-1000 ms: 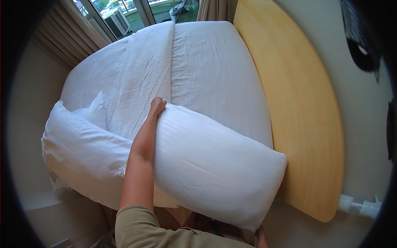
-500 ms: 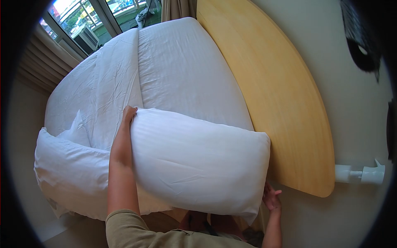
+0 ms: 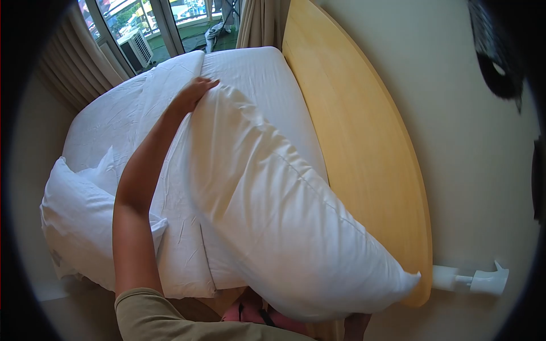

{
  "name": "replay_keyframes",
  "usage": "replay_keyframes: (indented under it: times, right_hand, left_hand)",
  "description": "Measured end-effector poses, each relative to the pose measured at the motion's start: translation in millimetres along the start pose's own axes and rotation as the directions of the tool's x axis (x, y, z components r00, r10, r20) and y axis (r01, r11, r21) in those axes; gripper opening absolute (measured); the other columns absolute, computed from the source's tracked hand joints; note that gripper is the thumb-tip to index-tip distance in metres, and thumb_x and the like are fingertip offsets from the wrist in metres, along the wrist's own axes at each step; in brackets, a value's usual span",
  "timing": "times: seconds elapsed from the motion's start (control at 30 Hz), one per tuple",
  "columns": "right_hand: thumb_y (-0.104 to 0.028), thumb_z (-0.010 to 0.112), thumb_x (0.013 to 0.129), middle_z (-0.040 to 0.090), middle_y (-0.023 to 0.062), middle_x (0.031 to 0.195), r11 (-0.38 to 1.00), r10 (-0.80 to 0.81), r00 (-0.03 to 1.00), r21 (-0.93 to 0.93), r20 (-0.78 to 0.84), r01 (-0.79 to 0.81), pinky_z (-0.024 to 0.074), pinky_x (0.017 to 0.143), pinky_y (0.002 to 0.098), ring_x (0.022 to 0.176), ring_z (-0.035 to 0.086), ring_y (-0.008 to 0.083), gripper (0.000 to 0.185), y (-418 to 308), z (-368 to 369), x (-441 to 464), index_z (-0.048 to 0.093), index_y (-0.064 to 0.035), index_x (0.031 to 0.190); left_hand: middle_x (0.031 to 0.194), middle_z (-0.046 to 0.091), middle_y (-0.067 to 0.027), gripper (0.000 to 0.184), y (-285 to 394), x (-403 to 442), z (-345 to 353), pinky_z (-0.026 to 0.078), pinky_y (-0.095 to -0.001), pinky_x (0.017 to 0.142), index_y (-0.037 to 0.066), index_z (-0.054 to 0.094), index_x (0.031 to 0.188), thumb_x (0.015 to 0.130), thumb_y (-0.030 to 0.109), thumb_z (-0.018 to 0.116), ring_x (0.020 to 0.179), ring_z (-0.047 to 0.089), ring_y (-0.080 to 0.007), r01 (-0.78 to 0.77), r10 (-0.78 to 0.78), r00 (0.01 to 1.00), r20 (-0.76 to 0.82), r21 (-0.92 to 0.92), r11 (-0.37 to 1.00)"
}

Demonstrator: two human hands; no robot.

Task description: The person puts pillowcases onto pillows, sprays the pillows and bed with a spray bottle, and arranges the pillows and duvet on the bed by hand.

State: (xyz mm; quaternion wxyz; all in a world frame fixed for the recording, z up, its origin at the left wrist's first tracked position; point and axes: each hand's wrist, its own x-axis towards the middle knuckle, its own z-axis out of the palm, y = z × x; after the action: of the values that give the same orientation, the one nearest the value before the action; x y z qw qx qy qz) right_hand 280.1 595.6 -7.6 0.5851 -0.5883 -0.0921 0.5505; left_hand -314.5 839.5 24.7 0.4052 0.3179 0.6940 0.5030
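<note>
So the big change here is the white pillow (image 3: 267,199). Half a second ago it had its broad side facing up, and now it's tipped over, with the long seamed edge turned up and the fabric pulled into creases all along it.

The left hand (image 3: 196,94) is closed on the top corner, fingers bunched around the fabric, and it's been carried up and over the bed (image 3: 253,65) compared with before. The right hand (image 3: 357,324) was out beside the pillow's end with its fingers spread. Now only a sliver of wrist or hand pokes out below the pillow, so honestly I can't tell how open it is or whether it has hold of anything.

Pillow's at the near side of the bed, running slantwise from the left hand down to a pointed corner that overlaps the headboard (image 3: 364,165) in this view. Can't say if they're touching. The near part of the turned-back cover (image 3: 182,250) also shows now, where the pillow hid it half a second ago. Bunched white bedding (image 3: 79,210), maybe another pillow, sits off to the left, apart from this one.

What it means, my read anyway: the pillow is mid-handling, not settled, and that one corner grip is the only hold I can vouch for.
</note>
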Motion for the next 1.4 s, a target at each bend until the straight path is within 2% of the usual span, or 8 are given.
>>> replay_keyframes:
  times: [0.13,0.2,0.27,0.63,0.77,1.13,1.3,1.4]
  right_hand:
    - [-0.004,0.064,0.077,0.061,0.0110,0.091,0.924,-0.256,0.966,-0.280,0.049,0.259,0.0514,0.076,0.0368,0.083,0.061,0.0234,0.027,-3.4,-22.9,4.9,0.056,0.0000,0.102]
    - [-0.004,0.063,0.077,0.061,0.0115,0.092,0.832,-0.342,0.929,-0.413,0.145,0.370,0.0509,0.077,0.0373,0.084,0.060,0.0240,0.028,-2.7,-29.1,19.1,0.056,0.0001,0.103]
    - [-0.004,0.063,0.077,0.061,0.0120,0.093,0.718,-0.403,0.879,-0.507,0.255,0.477,0.0504,0.077,0.0378,0.084,0.060,0.0247,0.028,-0.2,-35.5,32.8,0.056,0.0002,0.104]
    - [-0.004,0.061,0.076,0.059,0.0146,0.097,0.287,-0.488,0.630,-0.571,0.604,0.769,0.0476,0.080,0.0407,0.088,0.058,0.0281,0.033,3.6,-34.0,81.3,0.054,0.0009,0.108]
    - [-0.004,0.060,0.076,0.059,0.0155,0.099,0.212,-0.486,0.581,-0.556,0.653,0.803,0.0466,0.081,0.0417,0.090,0.058,0.0294,0.035,2.0,-28.8,85.4,0.054,0.0012,0.110]
    - [-0.004,0.058,0.075,0.057,0.0182,0.104,0.073,-0.455,0.490,-0.517,0.744,0.853,0.0438,0.083,0.0446,0.094,0.056,0.0328,0.040,-4.6,-13.3,91.5,0.052,0.0019,0.115]
    - [-0.003,0.057,0.075,0.057,0.0193,0.106,0.047,-0.452,0.486,-0.523,0.748,0.851,0.0426,0.085,0.0459,0.095,0.055,0.0344,0.043,-6.7,-11.8,90.8,0.052,0.0023,0.117]
    - [-0.003,0.056,0.075,0.056,0.0201,0.108,0.034,-0.440,0.488,-0.529,0.754,0.848,0.0418,0.085,0.0467,0.096,0.055,0.0354,0.044,-10.1,-9.1,89.4,0.051,0.0025,0.118]
  left_hand:
    - [0.079,0.064,-0.0044,0.027,68.3,64.4,96.4,0.051,-0.0299,0.067,0.005,0.065,0.093,0.090,0.030,0.056,0.068,0.059,-0.0108,-0.334,0.339,0.940,-0.023,0.121,0.935]
    - [0.084,0.065,-0.0085,0.031,78.1,106.9,141.8,0.048,-0.0333,0.070,0.001,0.066,0.094,0.086,0.030,0.061,0.074,0.060,-0.0168,-0.488,0.533,0.835,-0.136,0.265,0.832]
    - [0.102,0.063,-0.0185,0.035,91.6,113.9,185.0,0.046,-0.0376,0.084,0.003,0.067,0.095,0.079,0.033,0.062,0.098,0.060,-0.0316,-0.373,0.420,0.881,-0.218,0.224,0.900]
    - [0.098,0.065,-0.0154,0.027,95.4,184.2,264.8,0.048,-0.0392,0.082,0.008,0.066,0.088,0.077,0.030,0.055,0.094,0.060,-0.0317,-0.384,0.525,0.790,-0.318,0.411,0.827]
    - [0.095,0.064,-0.0210,0.033,79.6,196.8,273.8,0.046,-0.0414,0.080,0.000,0.066,0.086,0.081,0.031,0.056,0.091,0.060,-0.0349,-0.377,0.517,0.797,-0.312,0.412,0.829]
    - [0.097,0.064,-0.0190,0.032,65.7,226.3,282.8,0.045,-0.0397,0.082,0.002,0.066,0.089,0.079,0.031,0.056,0.095,0.059,-0.0334,-0.346,0.444,0.875,-0.193,0.390,0.853]
    - [0.091,0.064,-0.0208,0.029,85.4,214.7,288.6,0.047,-0.0397,0.074,-0.001,0.064,0.080,0.077,0.026,0.055,0.083,0.061,-0.0350,-0.482,0.500,0.826,-0.262,0.134,0.866]
    - [0.089,0.064,-0.0219,0.028,69.4,218.9,286.3,0.048,-0.0388,0.072,-0.001,0.064,0.079,0.075,0.025,0.055,0.081,0.061,-0.0354,-0.499,0.549,0.830,-0.094,0.315,0.808]
